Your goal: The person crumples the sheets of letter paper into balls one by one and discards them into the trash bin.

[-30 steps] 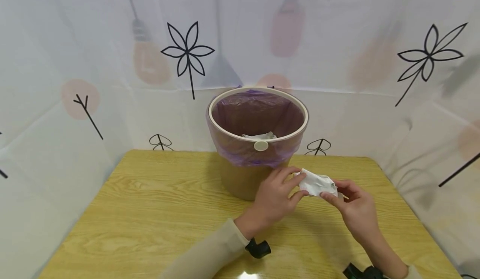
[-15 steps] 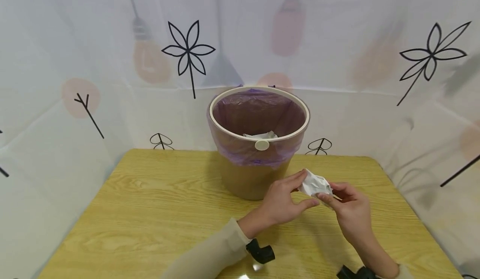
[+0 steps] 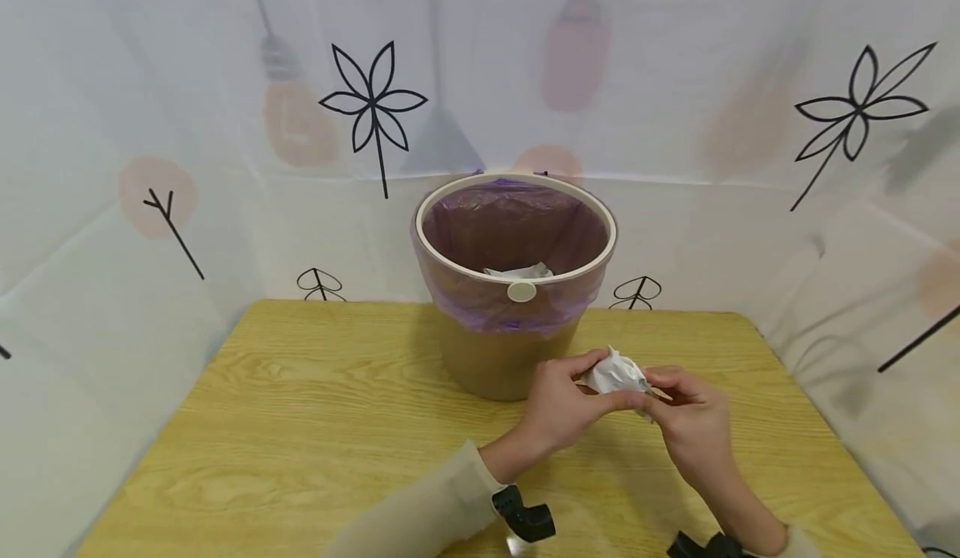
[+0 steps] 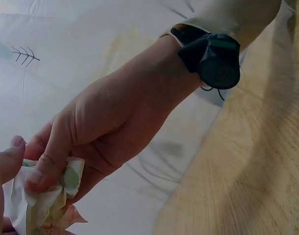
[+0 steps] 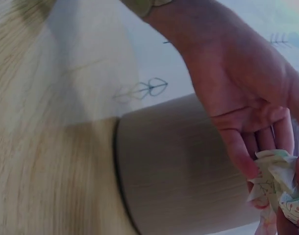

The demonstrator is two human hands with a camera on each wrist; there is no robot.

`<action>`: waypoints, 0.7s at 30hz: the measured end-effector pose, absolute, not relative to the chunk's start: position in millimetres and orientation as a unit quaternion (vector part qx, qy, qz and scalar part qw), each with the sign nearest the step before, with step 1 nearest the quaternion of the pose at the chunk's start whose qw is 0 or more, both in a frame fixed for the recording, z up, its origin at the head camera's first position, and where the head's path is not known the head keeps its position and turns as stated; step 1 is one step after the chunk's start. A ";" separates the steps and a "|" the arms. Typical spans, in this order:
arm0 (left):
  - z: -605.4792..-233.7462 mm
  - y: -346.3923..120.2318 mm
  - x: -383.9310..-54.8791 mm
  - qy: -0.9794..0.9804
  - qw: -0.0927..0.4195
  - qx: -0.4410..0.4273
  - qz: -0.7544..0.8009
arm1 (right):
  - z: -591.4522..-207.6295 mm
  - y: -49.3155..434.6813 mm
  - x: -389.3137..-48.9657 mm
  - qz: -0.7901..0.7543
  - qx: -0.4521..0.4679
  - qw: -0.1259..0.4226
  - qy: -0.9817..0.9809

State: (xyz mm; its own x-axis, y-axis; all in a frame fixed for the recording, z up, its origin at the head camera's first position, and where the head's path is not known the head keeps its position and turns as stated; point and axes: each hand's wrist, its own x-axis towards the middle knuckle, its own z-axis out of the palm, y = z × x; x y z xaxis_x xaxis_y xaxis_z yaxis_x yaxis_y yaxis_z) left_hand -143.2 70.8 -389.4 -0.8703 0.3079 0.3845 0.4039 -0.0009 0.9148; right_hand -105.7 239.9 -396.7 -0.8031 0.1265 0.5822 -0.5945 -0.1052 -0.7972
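Note:
A crumpled piece of white paper (image 3: 619, 374) is held in the air between both hands, low and to the right of the trash bin (image 3: 487, 362). Green and reddish plant prints show on the paper (image 5: 274, 178) in the right wrist view. My left hand (image 3: 564, 400) grips its left side, thumb below and fingers at the top. My right hand (image 3: 693, 425) pinches the right end between thumb and fingers. In the left wrist view the right hand (image 4: 115, 112) has its thumb pressed on the paper (image 4: 41, 196). The far fingertips are partly hidden.
The bin wears a purple liner (image 3: 517, 312) folded over its pale rim, and white crumpled paper (image 3: 521, 272) lies inside it. It stands near the back of the wooden table (image 3: 300, 408). A printed white cloth (image 3: 262, 233) surrounds the table's back and sides.
The paper has been squeezed from a flatter strip into a smaller bundle. The left thumb came off it, then closed in again, and the right hand moved slightly left.

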 end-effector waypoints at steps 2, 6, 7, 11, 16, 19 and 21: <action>-389.5 72.5 -142.1 -0.723 0.052 -0.238 -0.647 | -399.2 237.7 -106.7 0.703 0.215 0.258 -0.627; -390.4 76.0 -142.2 -0.748 0.084 -0.214 -0.622 | -403.1 232.8 -108.2 0.661 0.227 0.276 -0.660; -390.9 76.7 -142.5 -0.748 0.087 -0.212 -0.623 | -404.1 231.8 -108.2 0.651 0.223 0.282 -0.668; -393.7 76.7 -145.1 -0.740 0.095 -0.210 -0.632 | -405.7 229.3 -108.9 0.624 0.223 0.297 -0.688; -395.4 71.4 -149.6 -0.732 0.094 -0.227 -0.636 | -402.7 231.9 -108.2 0.575 0.241 0.285 -0.728; -396.2 67.7 -152.0 -0.740 0.091 -0.244 -0.620 | -398.0 236.0 -107.3 0.535 0.241 0.273 -0.762; -397.5 65.6 -153.5 -0.744 0.089 -0.255 -0.611 | -394.0 238.0 -107.4 0.510 0.237 0.269 -0.781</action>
